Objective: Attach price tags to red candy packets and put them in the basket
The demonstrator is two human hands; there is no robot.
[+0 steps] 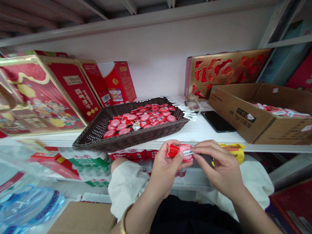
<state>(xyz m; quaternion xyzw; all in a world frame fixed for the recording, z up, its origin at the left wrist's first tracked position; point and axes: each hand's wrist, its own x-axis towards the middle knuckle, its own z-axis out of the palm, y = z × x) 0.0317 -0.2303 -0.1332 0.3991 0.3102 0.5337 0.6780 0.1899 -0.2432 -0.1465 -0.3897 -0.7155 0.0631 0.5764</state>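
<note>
Left hand [168, 172] and right hand [219, 165] working just under white shelf lip [214, 146], lip barring straight path up. Wicker basket [131, 138] juts over lip above left hand, tilted, taking most of that side. Cardboard box [236, 113] walls off right, its corner over right hand. Narrow way in: strip of shelf between basket and box, black device [216, 122] lying there. Open air above basket, up to shelf overhead [136, 22]. Red gift boxes [73, 87] crowding far left.
</note>
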